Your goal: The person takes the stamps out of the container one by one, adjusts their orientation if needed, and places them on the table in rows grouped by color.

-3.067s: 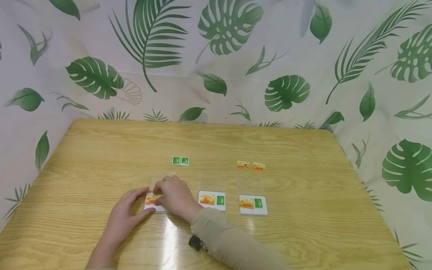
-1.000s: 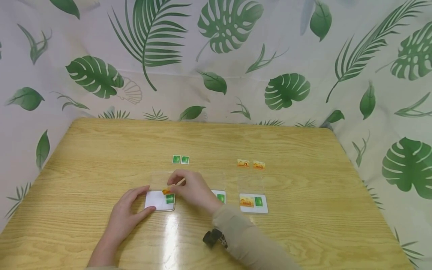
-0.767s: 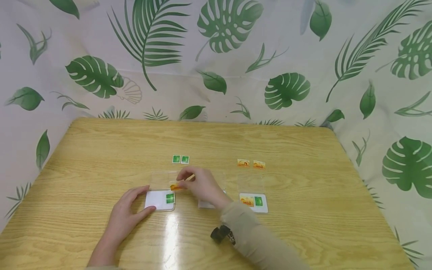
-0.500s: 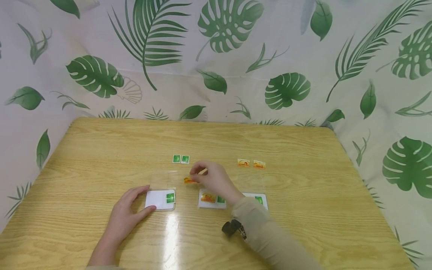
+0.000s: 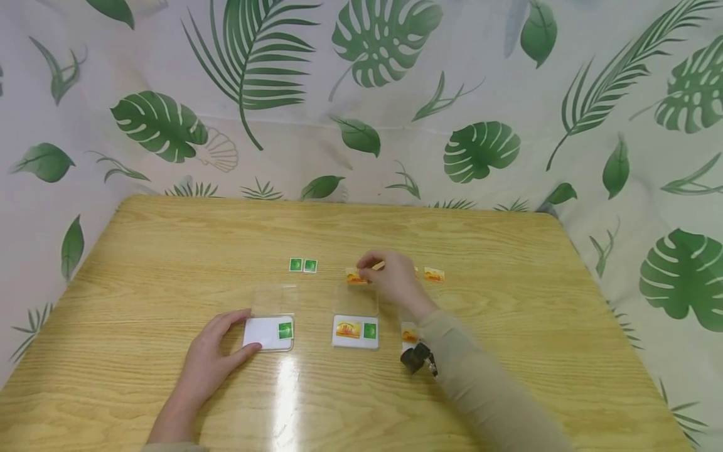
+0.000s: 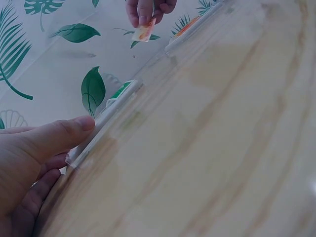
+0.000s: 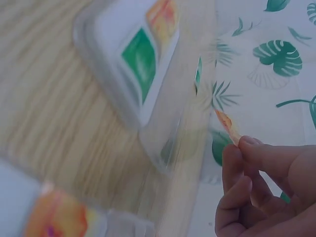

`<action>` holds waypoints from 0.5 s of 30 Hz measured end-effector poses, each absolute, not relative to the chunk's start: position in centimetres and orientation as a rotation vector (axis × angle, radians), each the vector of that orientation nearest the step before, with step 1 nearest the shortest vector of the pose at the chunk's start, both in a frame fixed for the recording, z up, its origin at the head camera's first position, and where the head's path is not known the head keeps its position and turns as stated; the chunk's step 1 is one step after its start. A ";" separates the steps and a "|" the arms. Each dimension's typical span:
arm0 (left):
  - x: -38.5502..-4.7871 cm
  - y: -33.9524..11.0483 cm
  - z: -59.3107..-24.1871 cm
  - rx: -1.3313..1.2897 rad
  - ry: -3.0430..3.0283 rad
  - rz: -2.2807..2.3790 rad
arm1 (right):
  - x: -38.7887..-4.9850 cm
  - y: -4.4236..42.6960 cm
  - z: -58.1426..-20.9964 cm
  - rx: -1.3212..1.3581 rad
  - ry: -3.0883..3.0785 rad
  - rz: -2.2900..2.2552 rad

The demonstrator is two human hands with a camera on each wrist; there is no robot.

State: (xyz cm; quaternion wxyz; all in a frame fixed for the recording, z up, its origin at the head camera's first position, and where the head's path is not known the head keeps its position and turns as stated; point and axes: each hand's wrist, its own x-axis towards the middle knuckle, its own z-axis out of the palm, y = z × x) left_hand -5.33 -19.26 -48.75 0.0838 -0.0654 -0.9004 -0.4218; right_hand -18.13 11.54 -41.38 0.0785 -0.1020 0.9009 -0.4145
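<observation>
Right hand (image 5: 394, 280) pinches one orange stamp (image 5: 354, 277) beyond the middle case (image 5: 354, 343); left hand (image 5: 213, 348) holds the leftmost white case (image 5: 262, 333), bearing one green stamp (image 5: 285, 331)

Wht cloth (image 5: 390, 147) w/ grn leaves (image 5: 482, 152) behind wood tbl (image 5: 339, 395).

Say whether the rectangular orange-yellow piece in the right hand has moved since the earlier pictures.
Yes: in the head view, the piece has moved right and upward, from left of the left loose green square to its right.
</observation>
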 end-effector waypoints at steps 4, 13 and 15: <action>-5.3 -19.3 -48.7 -0.201 -2.687 -1.252 | -19.1 12.7 -41.7 -0.291 2.736 -1.201; -5.3 -19.2 -48.7 -0.194 -2.682 -1.260 | -20.5 14.2 -42.1 -0.274 2.800 -1.097; -5.3 -19.2 -48.7 -0.191 -2.684 -1.261 | -20.8 14.4 -42.3 -0.282 2.825 -1.069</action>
